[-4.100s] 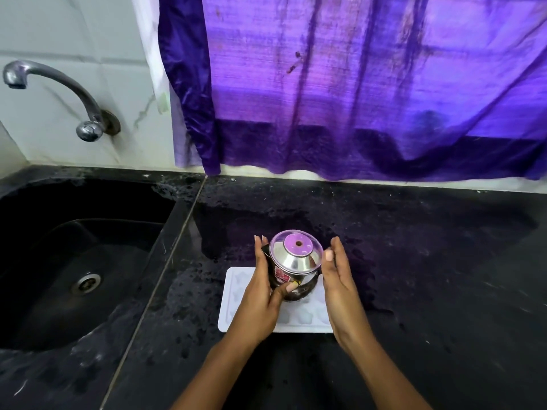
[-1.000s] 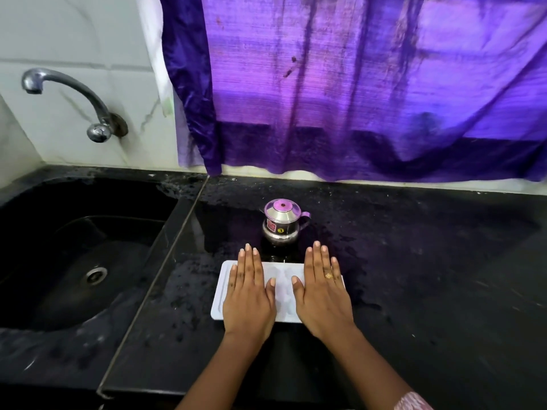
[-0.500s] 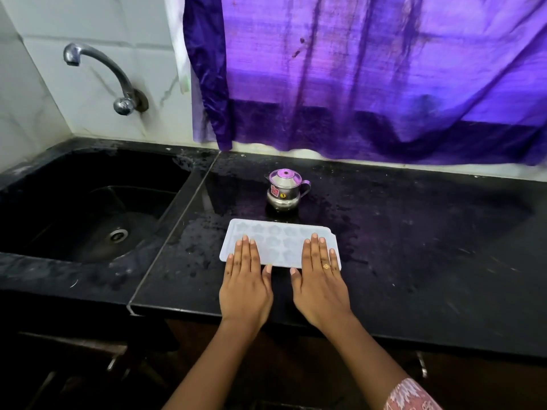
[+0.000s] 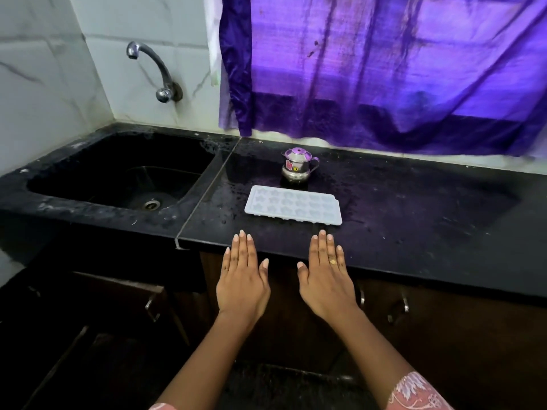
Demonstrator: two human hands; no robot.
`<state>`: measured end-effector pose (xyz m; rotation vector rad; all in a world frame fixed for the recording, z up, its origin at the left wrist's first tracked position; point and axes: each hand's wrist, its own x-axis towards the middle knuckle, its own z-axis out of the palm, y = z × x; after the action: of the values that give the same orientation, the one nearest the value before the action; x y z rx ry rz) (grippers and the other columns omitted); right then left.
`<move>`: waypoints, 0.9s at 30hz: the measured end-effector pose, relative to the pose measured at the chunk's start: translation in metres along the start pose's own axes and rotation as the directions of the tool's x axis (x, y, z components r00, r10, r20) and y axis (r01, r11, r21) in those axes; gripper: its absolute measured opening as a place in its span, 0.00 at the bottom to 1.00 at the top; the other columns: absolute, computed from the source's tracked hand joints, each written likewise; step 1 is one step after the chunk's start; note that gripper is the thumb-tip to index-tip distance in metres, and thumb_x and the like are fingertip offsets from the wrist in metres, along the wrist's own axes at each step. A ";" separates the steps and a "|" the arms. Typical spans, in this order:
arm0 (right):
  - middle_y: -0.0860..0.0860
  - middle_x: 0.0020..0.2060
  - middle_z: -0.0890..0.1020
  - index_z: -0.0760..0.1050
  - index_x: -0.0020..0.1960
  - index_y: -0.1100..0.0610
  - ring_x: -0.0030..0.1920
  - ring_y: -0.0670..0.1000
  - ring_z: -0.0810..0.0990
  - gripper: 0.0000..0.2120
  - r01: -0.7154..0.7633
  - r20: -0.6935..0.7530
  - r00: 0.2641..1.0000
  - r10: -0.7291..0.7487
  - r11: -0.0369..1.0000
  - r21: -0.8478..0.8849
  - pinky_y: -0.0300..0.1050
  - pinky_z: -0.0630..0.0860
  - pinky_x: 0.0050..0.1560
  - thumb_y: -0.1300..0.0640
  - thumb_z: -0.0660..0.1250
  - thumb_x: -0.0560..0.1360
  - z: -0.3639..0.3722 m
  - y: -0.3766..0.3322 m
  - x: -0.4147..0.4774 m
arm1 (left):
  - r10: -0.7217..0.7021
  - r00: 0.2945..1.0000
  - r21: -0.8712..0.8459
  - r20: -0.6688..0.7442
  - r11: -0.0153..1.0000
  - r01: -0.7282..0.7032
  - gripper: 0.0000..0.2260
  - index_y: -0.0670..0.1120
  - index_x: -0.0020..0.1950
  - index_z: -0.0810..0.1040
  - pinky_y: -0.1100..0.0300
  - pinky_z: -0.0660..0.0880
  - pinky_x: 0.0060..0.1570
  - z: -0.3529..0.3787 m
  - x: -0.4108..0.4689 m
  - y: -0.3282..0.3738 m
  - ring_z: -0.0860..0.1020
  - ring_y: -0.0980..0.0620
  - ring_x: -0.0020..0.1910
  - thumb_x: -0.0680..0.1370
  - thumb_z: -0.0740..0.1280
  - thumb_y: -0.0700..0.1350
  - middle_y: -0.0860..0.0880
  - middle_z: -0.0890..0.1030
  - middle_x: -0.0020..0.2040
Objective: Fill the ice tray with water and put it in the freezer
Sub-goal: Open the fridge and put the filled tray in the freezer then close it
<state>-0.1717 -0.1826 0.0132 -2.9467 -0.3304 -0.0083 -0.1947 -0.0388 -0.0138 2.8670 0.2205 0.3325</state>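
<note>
Black counter (image 4: 414, 208) with the ice tray (image 4: 293, 209) lying flat on it, little steel jug (image 4: 298, 168) just behind the tray. Left hand (image 4: 242, 284) and right hand (image 4: 327, 281) hover near the tray's front edge, flat, fingers loosely spread, holding nothing.
</note>
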 end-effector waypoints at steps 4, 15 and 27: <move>0.56 0.74 0.35 0.34 0.74 0.61 0.74 0.51 0.33 0.29 0.019 0.010 1.000 -0.020 1.000 0.011 0.47 0.31 0.71 0.49 0.43 0.81 -0.001 -0.006 -0.046 | -0.008 1.000 0.018 -0.021 1.000 0.008 0.34 0.41 0.75 0.38 0.59 0.33 0.69 -0.014 -0.049 0.000 0.36 0.53 0.73 0.72 0.26 0.56 0.45 0.39 0.76; 0.57 0.75 0.37 0.36 0.74 0.62 0.74 0.51 0.34 0.30 0.099 0.024 0.995 -0.098 0.995 -0.015 0.47 0.32 0.71 0.49 0.44 0.80 -0.007 -0.012 -0.153 | -0.076 0.993 0.057 -0.091 0.995 0.081 0.29 0.35 0.68 0.67 0.54 0.52 0.68 -0.023 -0.160 -0.005 0.67 0.45 0.69 0.81 0.41 0.53 0.39 0.69 0.69; 0.57 0.75 0.37 0.36 0.74 0.62 0.74 0.52 0.34 0.29 0.264 0.070 0.962 -0.264 0.964 0.001 0.47 0.33 0.72 0.49 0.42 0.80 0.000 -0.017 -0.259 | -0.212 0.945 0.136 -0.247 0.959 0.250 0.26 0.34 0.70 0.64 0.54 0.50 0.69 -0.039 -0.292 -0.003 0.61 0.46 0.71 0.79 0.49 0.51 0.38 0.66 0.71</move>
<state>-0.4279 -0.2231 0.0096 -2.8918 -0.7331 0.0586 -0.4854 -0.0787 -0.0375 2.9164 0.6529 0.6273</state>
